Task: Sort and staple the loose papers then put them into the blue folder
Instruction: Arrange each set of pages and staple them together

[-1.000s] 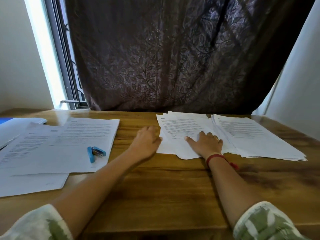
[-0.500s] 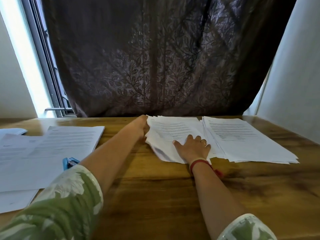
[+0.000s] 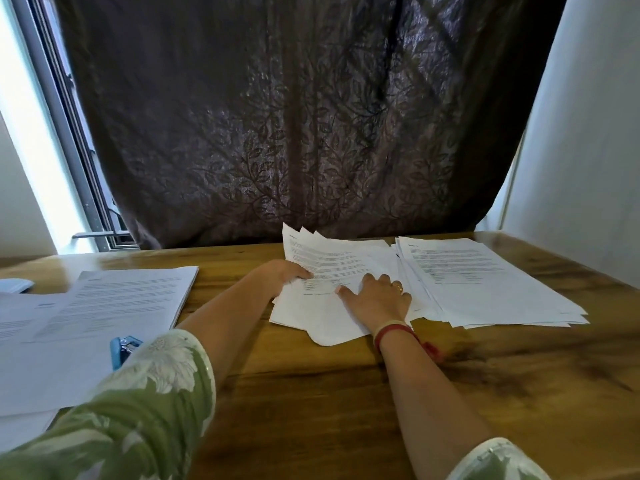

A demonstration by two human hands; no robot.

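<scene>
A loose pile of printed white papers [image 3: 332, 261] lies in the middle of the wooden table, its far left corner lifted off the wood. My left hand [image 3: 282, 276] grips the pile's left edge, thumb on top of the sheets. Flat on the near part of the same pile rests my right hand [image 3: 375, 298], fingers spread. A second, thicker stack of papers [image 3: 485, 282] lies just to the right. More sheets [image 3: 97, 306] are spread at the left, with a blue stapler [image 3: 121, 349] on them, partly hidden by my left sleeve.
A dark leaf-patterned curtain [image 3: 294, 133] hangs behind the table's far edge, with a window frame [image 3: 79, 161] to its left. A pale blue-white object [image 3: 15, 285] shows at the far left edge. Bare wood [image 3: 346, 393] spans the table's near middle.
My left hand went from the table beside the pile to its far corner, then took hold of the left edge and lifted the sheets. My right hand stayed pressed on the pile.
</scene>
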